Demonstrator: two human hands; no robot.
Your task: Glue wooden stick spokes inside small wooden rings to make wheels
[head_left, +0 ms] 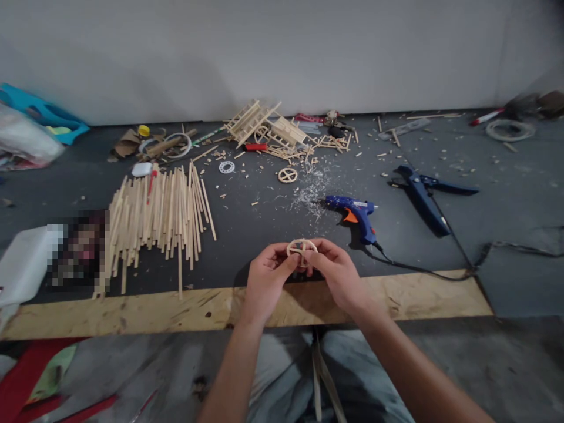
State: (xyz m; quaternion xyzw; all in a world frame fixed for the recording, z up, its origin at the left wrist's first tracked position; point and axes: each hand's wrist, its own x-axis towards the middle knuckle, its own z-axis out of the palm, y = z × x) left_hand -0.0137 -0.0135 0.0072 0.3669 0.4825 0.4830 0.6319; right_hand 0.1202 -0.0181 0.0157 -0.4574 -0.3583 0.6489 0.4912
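A small wooden spoked wheel (303,241) is held upright over the table's front edge. My left hand (269,276) pinches its left side, with the thumb across the front. On its right side my right hand (339,270) grips it the same way. Both hands are closed on the wheel, and some fingertips are hidden behind it. A second spoked wheel (288,175) lies flat on the dark table beyond my hands. To the right of that wheel and nearer to me is a blue glue gun (352,205) with an orange trigger.
Many thin wooden sticks (163,217) lie at the left. Small wooden frames (251,123) and offcuts stand at the back. A blue cutter (423,200) is at the right, and a black cable (423,271) runs from the glue gun. White strands litter the middle.
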